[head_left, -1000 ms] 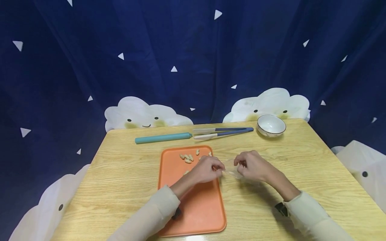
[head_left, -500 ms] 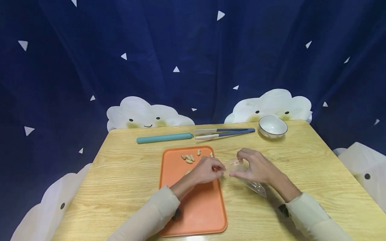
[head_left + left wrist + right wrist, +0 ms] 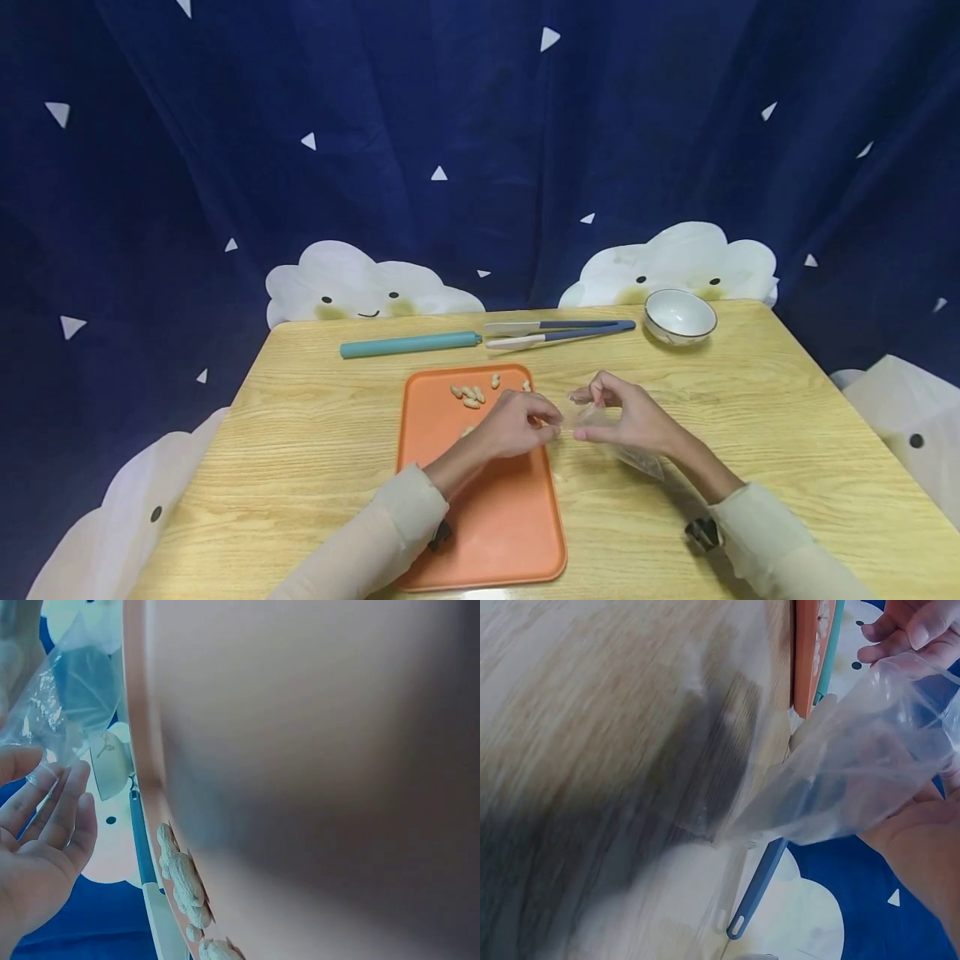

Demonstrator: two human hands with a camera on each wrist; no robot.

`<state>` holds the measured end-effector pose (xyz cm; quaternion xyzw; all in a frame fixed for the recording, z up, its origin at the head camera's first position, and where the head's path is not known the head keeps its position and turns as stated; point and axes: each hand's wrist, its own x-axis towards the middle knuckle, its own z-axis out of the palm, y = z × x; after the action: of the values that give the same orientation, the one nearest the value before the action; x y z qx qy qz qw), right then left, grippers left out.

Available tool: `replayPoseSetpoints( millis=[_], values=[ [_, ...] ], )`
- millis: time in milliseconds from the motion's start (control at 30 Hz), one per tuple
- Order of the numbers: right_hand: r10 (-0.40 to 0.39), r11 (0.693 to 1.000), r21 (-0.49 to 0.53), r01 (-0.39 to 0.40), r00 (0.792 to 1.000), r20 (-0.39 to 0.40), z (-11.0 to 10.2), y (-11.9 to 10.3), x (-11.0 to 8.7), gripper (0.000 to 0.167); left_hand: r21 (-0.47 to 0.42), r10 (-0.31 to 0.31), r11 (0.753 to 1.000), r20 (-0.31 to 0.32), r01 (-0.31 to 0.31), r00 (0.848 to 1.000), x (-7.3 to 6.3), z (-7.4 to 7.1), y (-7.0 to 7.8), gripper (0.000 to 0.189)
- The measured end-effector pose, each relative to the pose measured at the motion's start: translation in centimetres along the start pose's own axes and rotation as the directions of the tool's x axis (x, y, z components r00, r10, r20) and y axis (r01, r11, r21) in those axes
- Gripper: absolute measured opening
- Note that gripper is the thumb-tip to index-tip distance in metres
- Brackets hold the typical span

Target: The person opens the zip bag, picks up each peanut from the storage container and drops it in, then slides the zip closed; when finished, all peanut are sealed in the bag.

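Note:
A clear plastic bag point(image 3: 855, 776) is stretched between my two hands, its lower end point(image 3: 639, 461) trailing over the table to the right of the tray. My left hand point(image 3: 517, 427), over the tray's right edge, pinches one side of the bag's mouth between thumb and fingertips; the left wrist view shows the bag point(image 3: 49, 712) at those fingers. My right hand point(image 3: 633, 418) holds the other side, thumb and fingers curved apart around the film. Peanuts point(image 3: 469, 395) in their shells lie on the orange tray point(image 3: 502, 533), some hidden behind my left hand.
Behind the tray lie a teal stick-shaped tube point(image 3: 408, 344) and blue-and-white tongs point(image 3: 562, 333). A white bowl point(image 3: 680, 317) stands at the back right of the wooden table point(image 3: 300, 467). A dark blue curtain point(image 3: 480, 125) hangs behind.
My right thumb and fingers have spread apart, and the bag's mouth has widened between the hands. My left hand has hardly moved. Tray, peanuts, tongs and bowl stay in place.

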<state>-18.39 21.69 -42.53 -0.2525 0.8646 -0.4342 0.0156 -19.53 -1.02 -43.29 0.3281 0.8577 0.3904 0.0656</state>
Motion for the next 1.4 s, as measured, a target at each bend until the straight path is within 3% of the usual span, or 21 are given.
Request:
replayPoseSetpoints(
  millis=[133, 300, 367, 567, 833, 1067, 1300, 1400],
  values=[
    [0.003, 1.0, 0.031, -0.003, 1.0, -0.006, 0.2, 0.3, 0.0, 0.046, -0.038, -0.024, 0.999, 0.003, 0.024, 1.0, -0.1, 0.0, 0.0, 0.016],
    [0.011, 1.0, 0.009, -0.011, 1.0, 0.025, 0.5, 0.5, 0.0, 0.079, -0.071, -0.043, 0.997, 0.001, 0.043, 0.999, -0.2, 0.0, -0.3, 0.017],
    [0.017, 1.0, -0.023, -0.016, 0.999, 0.044, 0.6, 0.6, 0.0, 0.085, -0.077, -0.049, 0.996, 0.001, 0.049, 0.999, -0.2, 0.0, -0.4, 0.018],
    [0.053, 0.998, -0.043, -0.049, 0.995, 0.084, 1.1, 0.9, -0.1, 0.08, -0.112, -0.086, 0.99, 0.021, 0.088, 0.996, -0.3, 0.0, -0.3, 0.018],
    [0.028, 0.996, -0.082, -0.024, 0.998, 0.053, 1.4, 1.3, -0.2, 0.073, -0.228, -0.08, 0.969, 0.065, 0.093, 0.995, -0.9, -0.6, -0.9, 0.023],
    [0.033, 0.995, -0.1, -0.029, 0.998, 0.044, 1.3, 1.3, -0.3, 0.073, -0.267, -0.137, 0.954, 0.007, 0.134, 0.991, -1.8, -2.9, -2.4, 0.026],
    [0.032, 0.994, -0.109, -0.027, 0.999, 0.038, 1.3, 1.4, -0.3, 0.072, -0.143, -0.165, 0.979, -0.116, 0.148, 0.979, -2.9, -6.9, -5.3, 0.024],
    [0.029, 0.996, -0.087, -0.024, 0.998, 0.049, 1.4, 1.5, -0.3, 0.073, -0.092, -0.202, 0.978, -0.156, 0.189, 0.967, -3.3, -8.3, -6.7, 0.024]
  ],
)
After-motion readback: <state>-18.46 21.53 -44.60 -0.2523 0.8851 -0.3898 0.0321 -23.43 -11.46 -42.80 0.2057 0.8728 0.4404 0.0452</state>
